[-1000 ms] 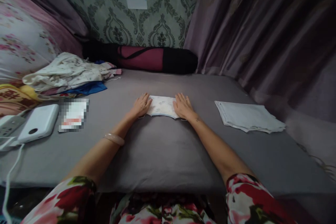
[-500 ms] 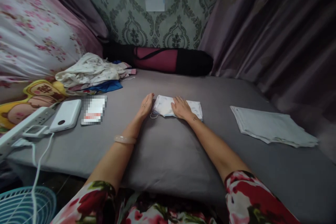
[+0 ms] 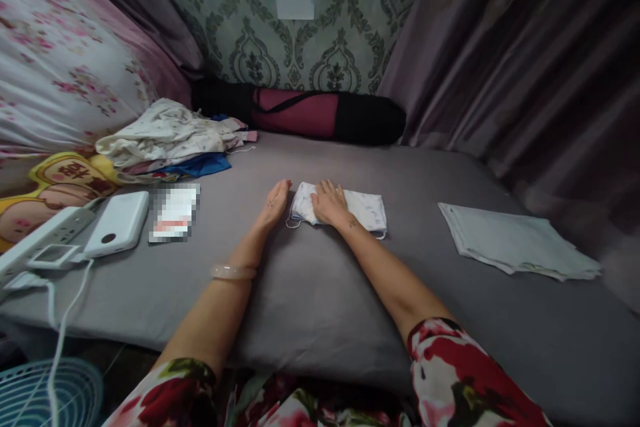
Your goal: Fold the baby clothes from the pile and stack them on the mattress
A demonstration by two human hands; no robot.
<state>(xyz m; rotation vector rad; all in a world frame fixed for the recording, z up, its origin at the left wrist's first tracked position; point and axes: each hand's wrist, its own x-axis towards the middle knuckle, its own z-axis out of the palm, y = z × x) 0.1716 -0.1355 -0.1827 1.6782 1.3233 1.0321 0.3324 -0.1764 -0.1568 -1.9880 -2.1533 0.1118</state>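
Note:
A small folded white garment [image 3: 364, 205] with a faint print lies flat on the grey sheet, thin white cords showing at its left end and its lower right corner. My right hand [image 3: 330, 203] rests flat on its left half, palm down with the fingers stretched out, hiding part of the fabric. Just off the garment's left edge, my left hand [image 3: 275, 205] stands on its side on the sheet, fingers extended, holding nothing.
Left are a clothes pile [image 3: 165, 137], white power bank [image 3: 117, 221], blurred-out flat item [image 3: 175, 213] and power strip [image 3: 45, 243] with cables. A folded pale cloth stack [image 3: 515, 240] lies right. A black and maroon long bag [image 3: 300, 112] lies along the wall.
My right hand has slid left across the garment, baring more of its right half. The left hand stays beside the left edge, and the view has shifted slightly.

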